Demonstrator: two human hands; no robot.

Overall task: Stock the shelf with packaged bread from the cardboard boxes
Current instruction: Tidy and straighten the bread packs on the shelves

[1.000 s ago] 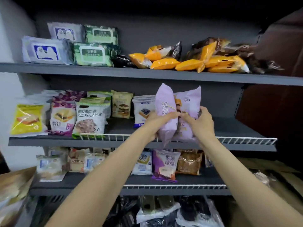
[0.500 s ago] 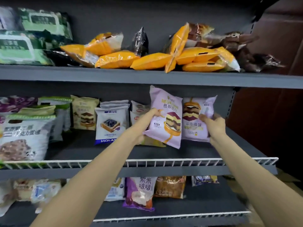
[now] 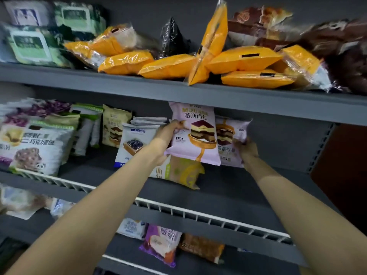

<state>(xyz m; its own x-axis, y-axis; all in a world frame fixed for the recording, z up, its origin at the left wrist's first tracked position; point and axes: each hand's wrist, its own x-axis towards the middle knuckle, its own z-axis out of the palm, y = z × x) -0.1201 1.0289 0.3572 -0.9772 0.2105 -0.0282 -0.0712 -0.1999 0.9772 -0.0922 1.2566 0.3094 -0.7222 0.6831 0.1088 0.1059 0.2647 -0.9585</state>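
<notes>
Holding, left hand: I gripped the front lilac bread pack at frame centre.
Right hand: fingers hidden behind the rear lilac pack, gripping it.
Top shelf: edge cropped both packs' tops.

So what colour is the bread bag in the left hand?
Pale purple bag, with a layered cake picture; head view shows it.

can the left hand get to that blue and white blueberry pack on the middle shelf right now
Probably not yet: the left hand grips a purple pack. The blueberry pack stands right beside its wrist, nothing in front, so once freed it looks reachable.
</notes>
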